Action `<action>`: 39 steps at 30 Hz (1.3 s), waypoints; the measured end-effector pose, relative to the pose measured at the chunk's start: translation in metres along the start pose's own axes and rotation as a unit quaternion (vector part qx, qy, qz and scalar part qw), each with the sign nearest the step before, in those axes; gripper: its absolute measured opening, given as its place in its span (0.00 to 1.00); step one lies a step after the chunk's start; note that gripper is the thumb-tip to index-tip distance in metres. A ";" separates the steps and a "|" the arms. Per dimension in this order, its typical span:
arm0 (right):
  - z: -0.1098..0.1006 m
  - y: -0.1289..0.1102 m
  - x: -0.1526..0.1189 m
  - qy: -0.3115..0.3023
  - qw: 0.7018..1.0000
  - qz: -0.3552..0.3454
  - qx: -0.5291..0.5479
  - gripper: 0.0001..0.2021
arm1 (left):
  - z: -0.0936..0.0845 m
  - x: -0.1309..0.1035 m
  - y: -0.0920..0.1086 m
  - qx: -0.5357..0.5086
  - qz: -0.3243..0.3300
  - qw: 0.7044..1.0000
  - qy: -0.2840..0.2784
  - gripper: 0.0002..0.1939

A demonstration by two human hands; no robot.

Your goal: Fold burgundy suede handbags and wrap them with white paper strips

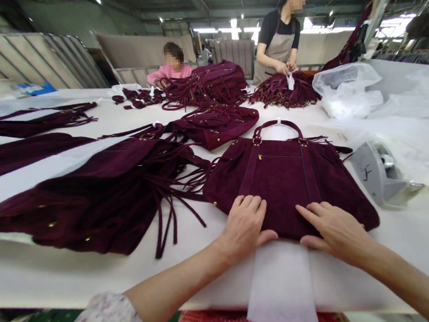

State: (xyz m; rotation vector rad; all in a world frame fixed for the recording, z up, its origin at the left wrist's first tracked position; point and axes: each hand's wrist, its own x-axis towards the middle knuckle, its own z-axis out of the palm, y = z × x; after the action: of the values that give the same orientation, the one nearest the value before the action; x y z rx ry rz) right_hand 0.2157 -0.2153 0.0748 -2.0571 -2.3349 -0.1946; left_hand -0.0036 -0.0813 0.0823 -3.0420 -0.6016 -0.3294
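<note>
A dark maroon handbag [284, 185] lies flat on the white table, its two-strap handle pointing away from me. My left hand [245, 224] rests on its lower edge, fingers spread on the fabric. My right hand [333, 231] lies on the same edge further right, palm down with fingers apart. Beneath the bag, a strip of white sheet [281, 285] runs over the table's near edge. To the left, a heap of maroon bags [101, 201] with long fringe strands touches the bag's side.
Further back are more maroon bags [208, 84] and a strap bundle [285, 88] handled by a standing person [278, 35]. Another person [174, 67] in pink is behind the table [194, 278]. A grey-white tape dispenser-like object [373, 172] and clear plastic [351, 89] lie at right.
</note>
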 end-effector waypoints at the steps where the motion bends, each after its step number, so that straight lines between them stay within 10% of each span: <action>1: 0.000 -0.001 0.002 -0.006 1.000 -0.005 0.001 0.30 | 0.003 -0.002 -0.002 0.007 0.006 1.000 0.006 0.38; 13: -0.009 0.000 0.038 -0.106 0.980 -0.005 0.166 0.26 | 0.019 0.000 -0.024 0.036 0.108 0.993 0.035 0.36; 24: -0.073 0.044 0.083 -0.088 0.979 0.013 0.185 0.13 | -0.042 0.070 -0.064 0.031 0.124 0.991 0.027 0.23; 31: -0.018 0.055 0.093 0.030 0.995 0.084 -0.042 0.16 | -0.013 0.100 -0.090 0.056 0.132 0.989 0.043 0.17; 35: 0.031 0.065 0.098 0.120 0.987 -0.020 -0.104 0.16 | 0.023 0.100 -0.100 0.108 0.191 0.972 0.089 0.14; 39: 0.035 0.078 0.105 0.107 0.991 -0.046 -0.066 0.17 | 0.037 0.098 -0.105 0.109 0.196 0.969 0.105 0.15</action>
State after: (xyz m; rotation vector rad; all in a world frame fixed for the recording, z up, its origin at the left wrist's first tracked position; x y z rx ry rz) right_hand 0.2811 -0.0985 0.0568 -1.8723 -2.3430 -0.5574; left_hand 0.0528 0.0554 0.0654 -2.7758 -0.0161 -0.5194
